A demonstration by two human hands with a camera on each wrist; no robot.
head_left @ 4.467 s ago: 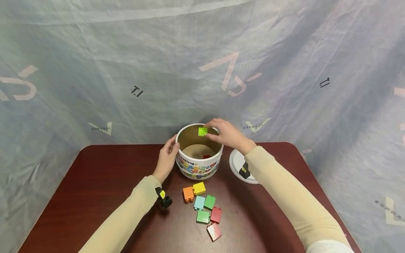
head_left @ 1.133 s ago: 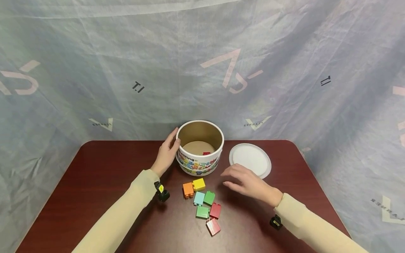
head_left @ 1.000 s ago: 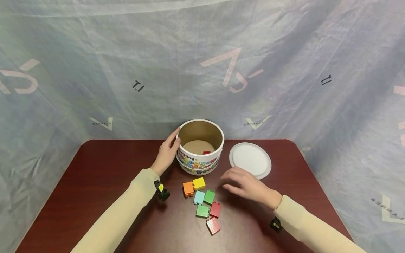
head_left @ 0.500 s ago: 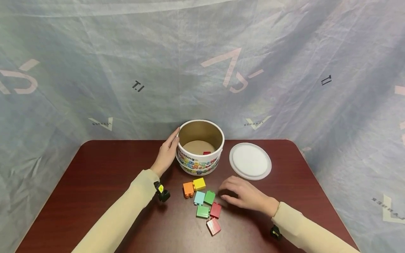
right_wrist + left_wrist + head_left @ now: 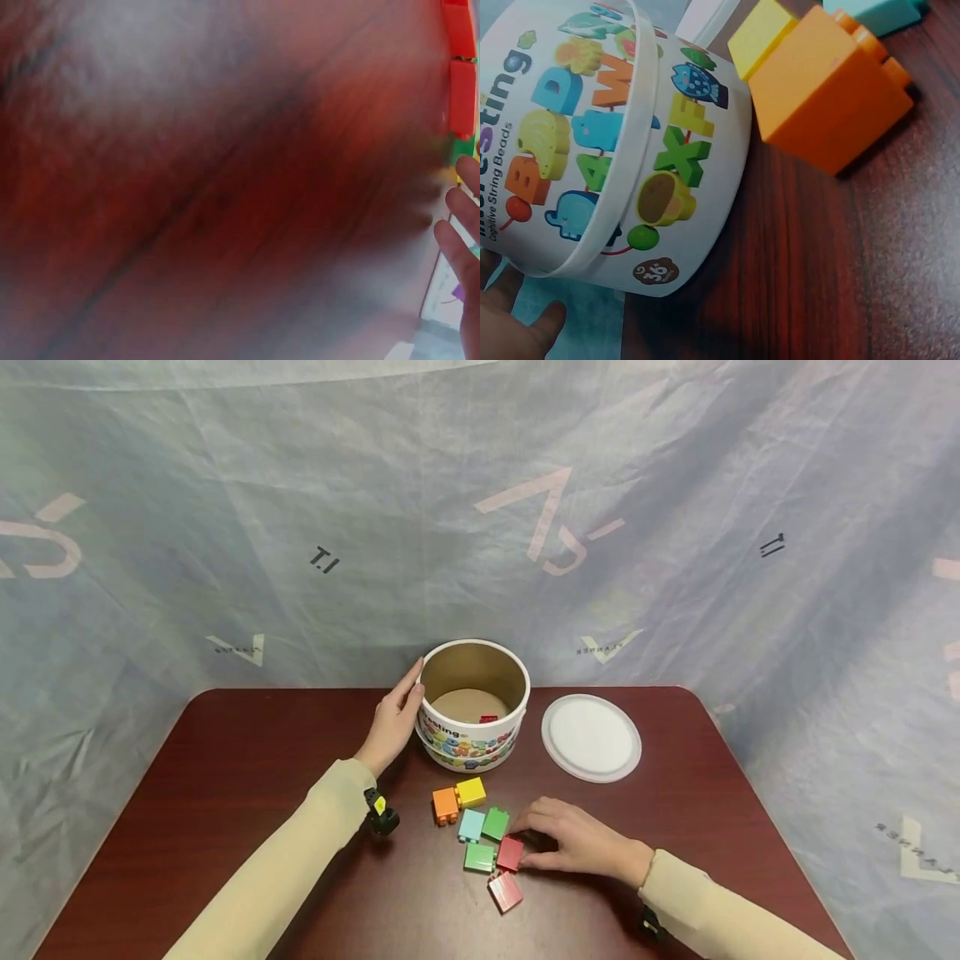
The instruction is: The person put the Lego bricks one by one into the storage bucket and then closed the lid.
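A white bucket point(image 5: 474, 727) printed with colourful letters stands at the back of the table in the head view. My left hand point(image 5: 390, 724) rests against its outer left side, thumb and fingers spread along the wall. A red piece point(image 5: 488, 719) shows on the bucket's floor. In front of the bucket lie building blocks: orange point(image 5: 446, 806), yellow point(image 5: 471, 792), light blue point(image 5: 471, 825), two green, and two red. Beside the right-hand red block point(image 5: 510, 853) is my right hand point(image 5: 572, 841), fingers loosely bent. The thumb reaches this block's edge; a grip on it is not visible.
A round white lid point(image 5: 591, 737) lies flat to the right of the bucket. The dark red table point(image 5: 262, 793) ends against a grey cloth backdrop point(image 5: 420, 527). The nearest block is a shiny red one point(image 5: 506, 892).
The lime-green block, earlier held over the bucket, is gone from my right hand. That hand has come down and toward the red block. My left hand stays at the bucket.
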